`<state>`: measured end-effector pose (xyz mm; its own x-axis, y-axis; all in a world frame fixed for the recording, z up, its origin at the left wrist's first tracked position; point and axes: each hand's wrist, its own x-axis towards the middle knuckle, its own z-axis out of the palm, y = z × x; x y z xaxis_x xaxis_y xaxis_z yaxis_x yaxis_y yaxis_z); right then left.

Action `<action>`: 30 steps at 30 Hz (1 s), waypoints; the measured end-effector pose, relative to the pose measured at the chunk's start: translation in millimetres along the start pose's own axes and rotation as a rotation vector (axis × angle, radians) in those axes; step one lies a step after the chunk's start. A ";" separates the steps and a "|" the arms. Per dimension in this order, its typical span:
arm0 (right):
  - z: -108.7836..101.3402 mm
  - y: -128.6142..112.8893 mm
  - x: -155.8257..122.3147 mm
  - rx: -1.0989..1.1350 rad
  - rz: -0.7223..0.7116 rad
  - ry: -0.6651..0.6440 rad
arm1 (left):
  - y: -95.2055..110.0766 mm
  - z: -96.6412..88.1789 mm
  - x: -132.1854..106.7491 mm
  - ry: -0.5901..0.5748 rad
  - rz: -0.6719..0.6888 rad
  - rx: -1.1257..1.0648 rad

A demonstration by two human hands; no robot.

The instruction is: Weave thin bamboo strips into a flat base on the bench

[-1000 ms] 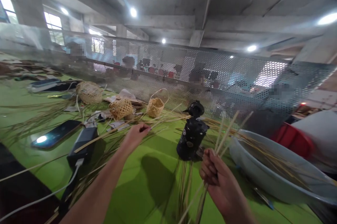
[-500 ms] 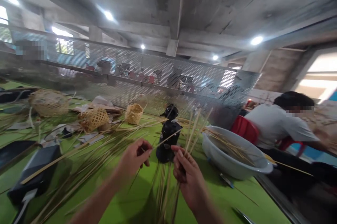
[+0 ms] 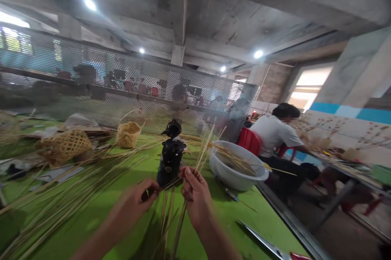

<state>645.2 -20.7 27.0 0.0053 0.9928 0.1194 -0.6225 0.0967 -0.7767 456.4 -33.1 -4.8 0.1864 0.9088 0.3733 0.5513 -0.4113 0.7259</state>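
Thin strips [image 3: 204,148] stand up in the right hand [image 3: 195,191], which is curled tight around them over the near middle of the green desk [image 3: 226,221], just to the right of a black jar [image 3: 171,158]. The left hand [image 3: 140,197] is near the jar too, with its thumb and finger bent close together, but I cannot tell if it is holding a strip. More long strips [image 3: 82,188] lie on the left, a little basket [image 3: 128,134] sits far left of the jar, and a pale bowl [image 3: 233,178] is on the right.
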 end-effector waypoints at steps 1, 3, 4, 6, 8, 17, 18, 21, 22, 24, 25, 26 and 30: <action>-0.4 -0.5 0.9 0.011 -0.013 -0.003 | -1.6 -0.4 0.2 -0.013 -0.004 0.003; -0.9 -1.4 1.7 0.026 -0.027 -0.016 | -4.2 -1.6 0.6 -0.022 -0.010 0.004; -1.0 -1.8 1.9 0.031 -0.030 -0.021 | -5.2 -2.7 1.0 -0.021 -0.015 0.011; -1.3 -2.5 2.4 0.047 -0.023 -0.026 | -7.7 -5.9 2.1 -0.014 -0.026 0.040; -1.7 -3.7 3.7 0.075 -0.013 -0.020 | -11.7 -10.3 4.0 -0.009 -0.035 0.084; -5.0 -18.8 11.7 0.126 -0.088 0.052 | -33.1 -45.6 10.9 0.114 -0.041 0.089; -6.2 -20.6 11.9 0.125 -0.100 0.055 | -33.4 -52.1 10.0 0.131 -0.051 0.077; -10.3 -25.3 10.7 0.103 -0.116 0.042 | -32.3 -72.3 4.9 0.193 -0.117 -0.021; -11.8 -26.5 9.6 0.093 -0.108 0.034 | -31.4 -78.7 2.6 0.236 -0.142 -0.061; -14.8 -27.8 6.9 0.073 -0.079 0.008 | -29.4 -90.3 -1.8 0.374 -0.160 -0.069; -16.3 -27.9 5.7 0.063 -0.055 -0.004 | -28.9 -95.7 -3.3 0.448 -0.140 0.008; -17.8 -27.8 4.8 0.055 -0.040 -0.012 | -29.0 -100.7 -4.0 0.511 -0.135 0.119; -22.6 -25.8 3.7 0.006 0.024 -0.018 | -36.2 -118.1 -2.1 0.624 -0.260 0.414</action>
<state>679.0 -18.0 33.5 -0.0236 0.9934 0.1118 -0.6273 0.0724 -0.7754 340.1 -28.5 36.4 -0.4125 0.7142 0.5655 0.7953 -0.0205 0.6059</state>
